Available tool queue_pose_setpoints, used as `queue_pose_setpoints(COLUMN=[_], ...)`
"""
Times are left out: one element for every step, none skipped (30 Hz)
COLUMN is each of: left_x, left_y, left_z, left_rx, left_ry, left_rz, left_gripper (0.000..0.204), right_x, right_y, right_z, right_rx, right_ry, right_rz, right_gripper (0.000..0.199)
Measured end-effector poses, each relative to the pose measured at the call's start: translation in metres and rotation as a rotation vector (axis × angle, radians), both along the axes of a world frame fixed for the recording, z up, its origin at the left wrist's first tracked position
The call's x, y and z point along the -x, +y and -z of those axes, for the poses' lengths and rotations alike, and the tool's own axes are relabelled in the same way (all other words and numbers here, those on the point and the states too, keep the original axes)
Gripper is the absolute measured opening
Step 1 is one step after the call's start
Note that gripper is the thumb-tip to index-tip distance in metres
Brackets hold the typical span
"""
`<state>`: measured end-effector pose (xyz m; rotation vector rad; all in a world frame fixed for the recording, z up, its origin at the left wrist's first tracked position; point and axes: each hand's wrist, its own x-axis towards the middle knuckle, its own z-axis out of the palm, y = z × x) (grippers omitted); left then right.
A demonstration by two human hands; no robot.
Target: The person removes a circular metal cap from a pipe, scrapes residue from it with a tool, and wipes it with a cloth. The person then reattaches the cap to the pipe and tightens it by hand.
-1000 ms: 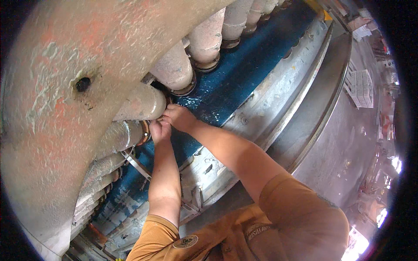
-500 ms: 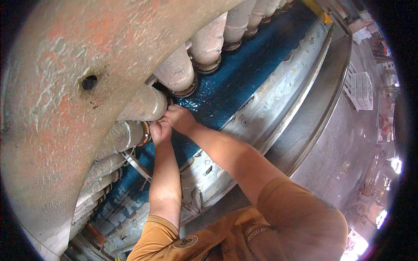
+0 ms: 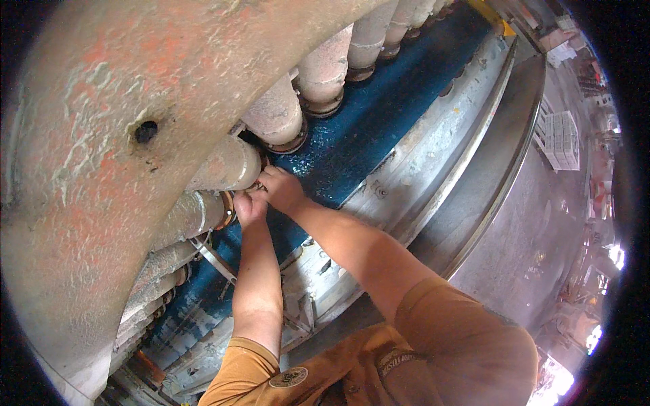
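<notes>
Both hands meet at the rounded end of a dusty grey pipe [image 3: 230,162], one of several along the large curved metal body. My left hand [image 3: 250,206] is closed just below that end, its fingertips hidden. Close above it, my right hand [image 3: 281,187] has its fingers bent together at the pipe's rim. Between the hands shows a small dark piece too small to make out. Beside my left hand, the neighbouring pipe [image 3: 186,218] ends in an orange-brown ring [image 3: 228,210]. Wet-looking blue surface [image 3: 365,139] lies under the pipe ends.
A large worn metal body [image 3: 74,183] with a round hole [image 3: 145,131] fills the left. A thin metal bar [image 3: 215,262] slants near my left forearm. Pale metal ledge [image 3: 420,159] runs along the blue surface. A white crate [image 3: 560,141] stands at the far right.
My hands stay at the same pipe end; the right fingers have shifted slightly, and the small dark piece between the hands shows more. The view has moved a little.
</notes>
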<state>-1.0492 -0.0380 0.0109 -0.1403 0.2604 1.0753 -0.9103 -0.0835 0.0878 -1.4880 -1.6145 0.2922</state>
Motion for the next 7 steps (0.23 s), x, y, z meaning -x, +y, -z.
queue_pose_setpoints(left_x=[-0.001,-0.002,-0.006,-0.004,-0.002,-0.001,0.003], left_y=[0.000,0.000,0.000,0.000,0.000,0.000,0.003], left_z=[0.001,0.002,0.004,0.007,0.010,0.014,0.022], left_rx=[0.005,0.010,-0.047,-0.105,-0.162,-0.142,-0.125], left_ry=[0.023,0.046,-0.026,-0.090,-0.155,-0.155,-0.154], left_rz=[0.023,0.046,0.064,0.076,0.089,0.072,0.056], left_gripper=[0.033,0.034,0.035,0.035,0.036,0.037,0.038], right_x=[-0.001,-0.001,-0.002,-0.003,-0.007,-0.014,-0.013], right_y=[-0.002,-0.004,-0.005,-0.005,-0.005,-0.005,-0.004], right_z=[0.003,0.005,0.009,0.006,0.005,0.003,0.002], right_rx=[0.052,0.104,0.156,0.125,0.094,0.063,0.061], right_ry=[0.048,0.095,0.143,0.115,0.086,0.057,0.057], right_rz=[0.007,0.014,0.021,-0.044,-0.108,-0.171,-0.172], right_gripper=[0.017,0.018,0.020,0.023,0.026,0.029,0.029])
